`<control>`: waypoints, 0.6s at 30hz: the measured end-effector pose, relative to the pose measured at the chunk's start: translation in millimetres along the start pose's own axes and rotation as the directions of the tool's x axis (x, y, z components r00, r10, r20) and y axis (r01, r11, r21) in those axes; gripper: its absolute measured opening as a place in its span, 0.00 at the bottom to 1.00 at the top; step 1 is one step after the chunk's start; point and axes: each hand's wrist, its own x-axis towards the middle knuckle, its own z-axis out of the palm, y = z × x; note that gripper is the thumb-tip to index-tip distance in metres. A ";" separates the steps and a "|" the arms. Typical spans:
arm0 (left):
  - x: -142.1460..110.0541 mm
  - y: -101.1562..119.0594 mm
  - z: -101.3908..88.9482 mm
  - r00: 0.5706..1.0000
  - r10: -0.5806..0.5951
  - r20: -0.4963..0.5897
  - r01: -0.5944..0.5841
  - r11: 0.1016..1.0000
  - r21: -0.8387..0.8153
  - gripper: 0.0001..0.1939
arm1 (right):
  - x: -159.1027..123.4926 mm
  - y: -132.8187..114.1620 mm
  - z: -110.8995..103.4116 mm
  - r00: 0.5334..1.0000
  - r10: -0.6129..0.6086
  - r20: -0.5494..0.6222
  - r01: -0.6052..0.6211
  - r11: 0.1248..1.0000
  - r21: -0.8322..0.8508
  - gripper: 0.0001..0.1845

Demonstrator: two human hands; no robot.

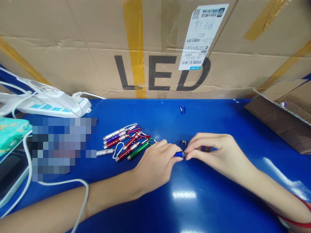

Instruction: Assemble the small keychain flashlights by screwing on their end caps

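Note:
My left hand (pixel 159 160) is closed around a blue keychain flashlight (pixel 179 154), and most of its barrel is hidden in the palm. At the flashlight's right end my right hand (pixel 209 147) pinches a small dark metal part (pixel 184 155) between thumb and fingers. Whether that part is joined to the barrel I cannot tell. Just beyond the fingertips a small shiny metal piece (pixel 184 142) rests on the blue table (pixel 155 113). Left of my left hand lie several keychain flashlights (pixel 128 140) in silver, purple, red and green, with carabiner clips.
A blue carabiner (pixel 182 110) lies farther back. Behind the table stands a large cardboard box (pixel 97 48) marked LED. A white power strip (pixel 55 105) with cables sits at the back left. A white cable (pixel 84 194) crosses my left forearm. Another cardboard piece (pixel 279 119) is at right.

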 end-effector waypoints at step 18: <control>-0.8 6.3 6.6 0.984 -0.128 0.124 0.068 0.914 0.399 0.06 | 4.0 13.9 17.6 0.928 0.342 0.151 -0.368 0.905 0.213 0.13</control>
